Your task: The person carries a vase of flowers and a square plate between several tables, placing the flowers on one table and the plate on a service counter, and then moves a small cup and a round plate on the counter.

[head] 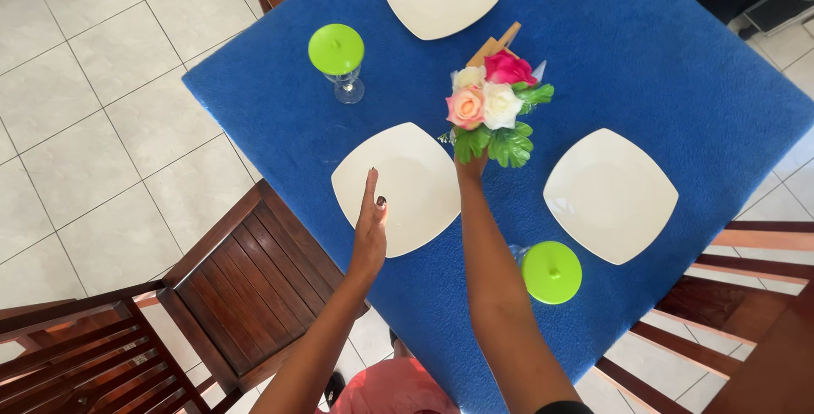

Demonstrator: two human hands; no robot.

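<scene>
While the left hand (pixel 370 226) hovers flat with fingers straight together at the near plate's (pixel 407 178) left edge, the right hand (pixel 471 165) is hidden behind the flowers (pixel 492 105); its grip cannot be told. Bare blue cloth (pixel 644 66) lies between three plates. Wooden chairs (pixel 246 270) crowd the table's corners on pale tile floor (pixel 93 117).

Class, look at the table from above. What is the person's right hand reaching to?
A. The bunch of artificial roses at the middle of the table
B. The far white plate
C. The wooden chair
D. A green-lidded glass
A: the right hand is at the base of the flower bunch, largely hidden beneath its leaves, while the left hand hovers open over the nearest white plate.
</scene>
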